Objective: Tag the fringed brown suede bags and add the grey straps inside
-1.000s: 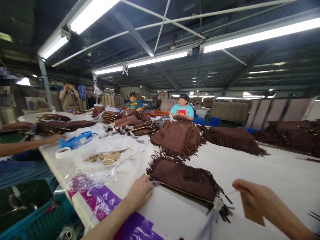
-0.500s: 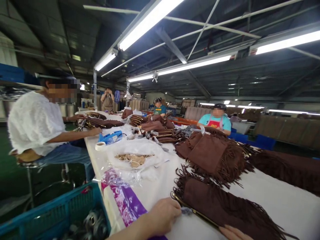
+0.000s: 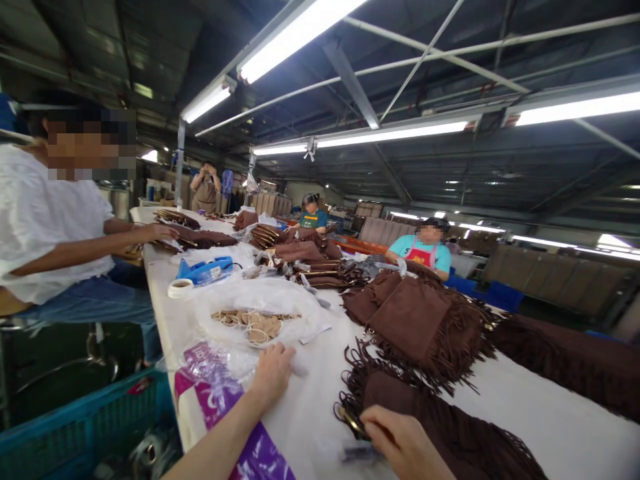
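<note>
My right hand (image 3: pixel 405 443) is closed at the gold zip edge of a brown fringed bag (image 3: pixel 410 403), which lies flat on the white table (image 3: pixel 320 407). Beside those fingers hangs a blurred grey wrapped piece (image 3: pixel 359 451). Over the table to the left is my left hand (image 3: pixel 274 375), its fingers curled, with a faint pale blur at the tips; what they hold, if anything, I cannot make out. Just beyond that hand sits an open white plastic bag (image 3: pixel 300 300) holding brown card tags (image 3: pixel 260 327) with strings.
A pile of brown fringed bags (image 3: pixel 410 307) rises beyond the work. Purple printed plastic (image 3: pixel 225 400) lies along the near edge, by a teal crate (image 3: pixel 90 420). A tape roll (image 3: pixel 180 288) and blue tool (image 3: pixel 207 269) lie farther off. A co-worker in white (image 3: pixel 50 220) sits at left.
My left hand has left the bag's zip edge and moved up and left towards the tags. My right hand has come left along the zip edge. The view has shifted slightly.
</note>
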The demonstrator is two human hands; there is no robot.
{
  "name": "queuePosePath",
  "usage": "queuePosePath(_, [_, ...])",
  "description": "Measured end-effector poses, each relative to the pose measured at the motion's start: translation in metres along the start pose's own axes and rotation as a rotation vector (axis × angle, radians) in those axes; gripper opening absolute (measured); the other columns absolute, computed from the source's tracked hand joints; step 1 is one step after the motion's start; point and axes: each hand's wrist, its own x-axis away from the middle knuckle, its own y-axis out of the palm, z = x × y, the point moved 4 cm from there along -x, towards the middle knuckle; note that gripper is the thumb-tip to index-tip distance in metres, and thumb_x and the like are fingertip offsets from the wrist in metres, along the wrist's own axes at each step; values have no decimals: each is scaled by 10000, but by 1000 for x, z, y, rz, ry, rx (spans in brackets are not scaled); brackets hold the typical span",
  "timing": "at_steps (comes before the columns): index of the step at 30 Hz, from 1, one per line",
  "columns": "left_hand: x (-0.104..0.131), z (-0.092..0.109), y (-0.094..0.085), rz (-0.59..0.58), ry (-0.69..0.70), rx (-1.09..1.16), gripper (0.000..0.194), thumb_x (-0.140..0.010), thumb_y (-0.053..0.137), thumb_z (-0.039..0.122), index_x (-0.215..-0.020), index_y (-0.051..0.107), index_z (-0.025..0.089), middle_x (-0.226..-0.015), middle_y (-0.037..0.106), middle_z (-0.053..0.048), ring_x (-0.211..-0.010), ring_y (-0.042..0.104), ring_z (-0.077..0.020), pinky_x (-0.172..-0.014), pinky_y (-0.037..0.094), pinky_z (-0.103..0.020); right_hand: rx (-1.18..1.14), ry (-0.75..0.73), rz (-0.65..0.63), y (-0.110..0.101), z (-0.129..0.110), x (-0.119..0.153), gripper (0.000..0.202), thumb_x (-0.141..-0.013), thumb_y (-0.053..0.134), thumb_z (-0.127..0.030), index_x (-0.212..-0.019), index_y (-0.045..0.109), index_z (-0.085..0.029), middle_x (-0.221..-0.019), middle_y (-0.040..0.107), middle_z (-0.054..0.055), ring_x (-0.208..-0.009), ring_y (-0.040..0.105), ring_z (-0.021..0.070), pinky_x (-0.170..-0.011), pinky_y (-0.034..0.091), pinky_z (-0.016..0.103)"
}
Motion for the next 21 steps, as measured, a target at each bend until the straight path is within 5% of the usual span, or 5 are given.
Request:
queuePosePath(4, [3, -4, 6, -2, 29, 69, 328, -845, 434, 102, -1120, 571, 216, -1131, 592, -67, -1103, 524, -231, -945, 392, -372, -237, 85, 130, 35, -8, -57, 385, -864, 429, -459, -961, 680, -185, -932, 705, 93, -898, 647, 262, -817, 478, 334])
queuePosePath(7, [7, -3, 6, 28, 57, 243, 345, -796, 432, 88, -1088, 574, 203, -1124, 601, -68, -1093, 528, -215, -969, 397, -368, -510, 245, 268, 67, -2, -91, 696, -813, 439, -660, -1241, 571, -127, -1354, 513, 161, -1296, 417, 319, -1100, 291, 424])
queuePosePath(12, [17, -5, -8, 101, 129, 484, 641, -623, 411, 47, -1245, 498, 171, -1295, 549, -91, -1233, 472, -196, -1084, 362, -357, -722, 297, 274, 118, -14, -110, 1018, -742, 336, -851, -1411, 375, -85, -1498, 320, 155, -1398, 246, 290, -1173, 165, 414])
queuePosePath(17, [44, -37, -31, 36, 207, 138, 865, -617, 436, 74, -1462, 268, 143, -1548, 269, -96, -1441, 161, -256, -1184, 118, -502, -753, 354, 265, 121, -6, -99, 1105, -744, 250, -878, -1478, 232, -53, -1541, 217, 134, -1424, 165, 272, -1190, 114, 385])
queuePosePath(21, [54, -58, -31, -99, 195, -65, 672, -810, 448, 196, -1459, 287, 124, -1543, 263, -129, -1441, 143, -287, -1167, 129, -545, -778, 404, 272, 123, -7, -97, 1027, -784, 250, -849, -1496, 222, -110, -1553, 190, 81, -1430, 138, 257, -1193, 94, 388])
